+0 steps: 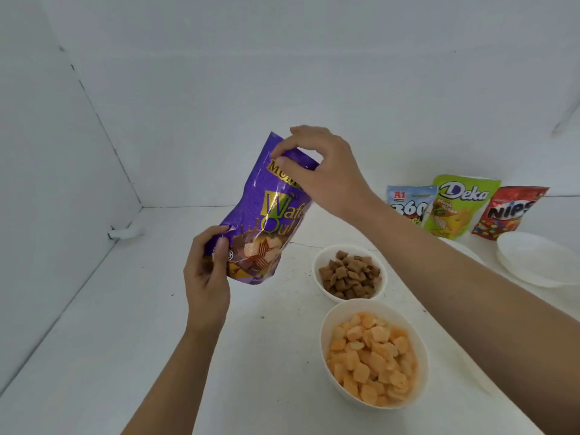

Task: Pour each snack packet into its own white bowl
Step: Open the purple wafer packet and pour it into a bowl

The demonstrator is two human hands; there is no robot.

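Note:
A purple wafer snack packet is held upright above the white table, left of the bowls. My left hand grips its lower left corner. My right hand pinches its top edge. One white bowl holds brown pillow-shaped pieces. A nearer white bowl holds orange square pieces. A stack of empty white bowls sits at the far right. Three sealed packets lean on the back wall: a blue one, a green Deka one and a red Nips one.
The white table is boxed in by a white wall on the left and one at the back. A small white fitting sits in the far left corner. Dark crumbs are scattered near the bowls.

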